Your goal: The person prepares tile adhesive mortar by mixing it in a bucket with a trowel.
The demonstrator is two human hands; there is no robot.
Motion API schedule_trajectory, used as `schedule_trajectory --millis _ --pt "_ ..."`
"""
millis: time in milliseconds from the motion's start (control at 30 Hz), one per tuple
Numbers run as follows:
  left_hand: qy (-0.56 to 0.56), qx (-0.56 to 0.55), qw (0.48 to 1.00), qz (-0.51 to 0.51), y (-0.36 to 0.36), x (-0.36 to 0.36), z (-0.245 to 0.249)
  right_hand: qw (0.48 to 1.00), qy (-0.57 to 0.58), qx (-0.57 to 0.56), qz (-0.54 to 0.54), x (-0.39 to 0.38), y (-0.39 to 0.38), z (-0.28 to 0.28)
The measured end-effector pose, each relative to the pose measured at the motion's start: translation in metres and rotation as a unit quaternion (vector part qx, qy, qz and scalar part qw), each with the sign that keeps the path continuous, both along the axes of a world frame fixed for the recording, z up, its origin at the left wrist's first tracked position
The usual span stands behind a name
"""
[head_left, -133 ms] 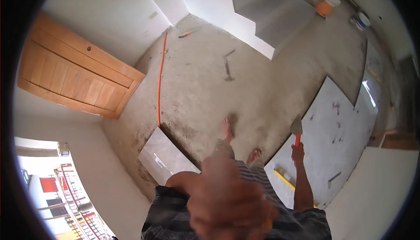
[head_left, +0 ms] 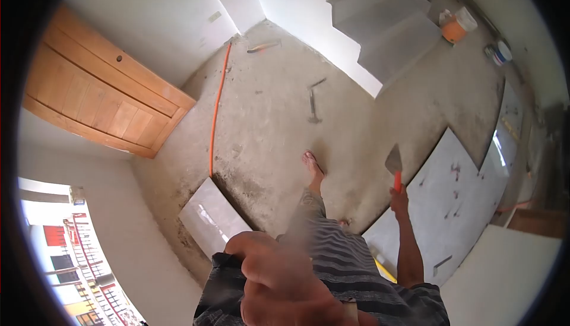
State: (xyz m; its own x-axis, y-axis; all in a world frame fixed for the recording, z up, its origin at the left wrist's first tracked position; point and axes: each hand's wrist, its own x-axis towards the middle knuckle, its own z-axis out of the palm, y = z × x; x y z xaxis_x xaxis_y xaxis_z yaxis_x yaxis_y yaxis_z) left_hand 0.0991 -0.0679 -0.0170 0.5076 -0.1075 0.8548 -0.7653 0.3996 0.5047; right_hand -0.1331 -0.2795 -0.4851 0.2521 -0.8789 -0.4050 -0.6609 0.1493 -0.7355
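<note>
My right hand (head_left: 399, 200) grips the red handle of a pointing trowel (head_left: 393, 161); its grey blade points away from me, over bare concrete beside the laid tiles (head_left: 439, 207). Very near the camera, my left hand (head_left: 282, 287) is large and blurred in front of my striped clothing. Its fingers look curled in, and whatever they may hold is hidden. A yellow level (head_left: 385, 270) lies partly hidden by my right side. Small dark marks and a flat grey tool (head_left: 442, 262) are on the tiles.
A separate tile (head_left: 209, 213) lies at left, where an orange hose (head_left: 218, 112) ends. On the concrete floor (head_left: 261, 106) lies a hammer (head_left: 313, 109). Steps (head_left: 386, 26), an orange bucket (head_left: 456, 28) and a white-blue bucket (head_left: 499, 53) stand beyond; a wooden door (head_left: 107, 88) is at left.
My view has shifted, and one foot has stepped forward. The trowel stays in my right hand, now over concrete left of the tiles. My blurred left hand has moved slightly left and lower.
</note>
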Motion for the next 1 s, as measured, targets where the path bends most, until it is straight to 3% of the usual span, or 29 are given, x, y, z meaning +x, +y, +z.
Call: schedule_trajectory --millis 100,167,267,300,433,500,567,600,667,700,733,833,867,900,967,1000 --pt "0.003 0.014 0.997 0.076 -0.042 0.094 -0.011 0.993 -0.032 0.105 0.047 0.141 -0.018 0.021" --pt "-0.034 0.007 0.993 0.114 -0.075 0.171 -0.021 0.991 -0.036 0.073 0.108 0.219 -0.023 0.025" --pt "-0.083 0.054 0.981 0.166 -0.098 0.266 -0.02 0.96 -0.093 -0.002 0.262 0.319 -0.048 -0.021" --pt "-0.077 0.094 0.981 0.152 -0.097 0.284 -0.014 0.954 -0.105 0.013 0.282 0.357 -0.045 -0.005" --pt "-0.168 0.177 0.953 0.18 -0.131 0.385 -0.014 0.943 -0.125 -0.042 0.306 0.486 -0.057 0.033" --pt "-0.131 0.204 0.934 0.264 -0.166 0.416 -0.025 0.946 -0.072 0.039 0.313 0.547 -0.071 0.034" --pt "-0.169 0.101 0.913 0.358 -0.195 0.481 -0.06 0.941 -0.132 0.033 0.309 0.61 -0.083 0.047" --pt "-0.119 0.182 0.932 0.289 -0.199 0.516 -0.081 0.938 -0.161 0.026 0.306 0.645 -0.093 0.055" --pt "0.002 0.348 0.922 0.172 -0.206 0.584 -0.122 0.94 -0.165 0.16 0.253 0.716 -0.106 0.077" --pt "0.256 0.351 0.893 0.116 -0.229 0.614 -0.154 0.931 -0.167 0.232 0.226 0.753 -0.109 0.082" --pt "0.369 0.352 0.856 0.086 -0.245 0.653 -0.204 0.916 -0.162 0.303 0.207 0.79 -0.11 0.081" --pt "0.399 0.518 0.742 0.149 -0.255 0.739 -0.333 0.923 -0.233 0.209 0.224 0.893 -0.103 0.06" --pt "0.514 0.517 0.677 0.104 -0.262 0.771 -0.356 0.915 -0.277 0.122 0.268 0.93 -0.107 0.051" --pt "0.519 0.558 0.648 0.014 -0.243 0.806 -0.407 0.893 -0.294 0.202 0.274 0.964 -0.109 0.059" --pt "0.719 0.423 0.545 -0.084 -0.239 0.874 -0.419 0.855 -0.263 0.293 0.337 1.012 -0.107 0.054" --pt "0.76 0.399 0.508 -0.07 -0.236 0.902 -0.416 0.834 -0.223 0.3 0.407 1.018 -0.098 0.029"
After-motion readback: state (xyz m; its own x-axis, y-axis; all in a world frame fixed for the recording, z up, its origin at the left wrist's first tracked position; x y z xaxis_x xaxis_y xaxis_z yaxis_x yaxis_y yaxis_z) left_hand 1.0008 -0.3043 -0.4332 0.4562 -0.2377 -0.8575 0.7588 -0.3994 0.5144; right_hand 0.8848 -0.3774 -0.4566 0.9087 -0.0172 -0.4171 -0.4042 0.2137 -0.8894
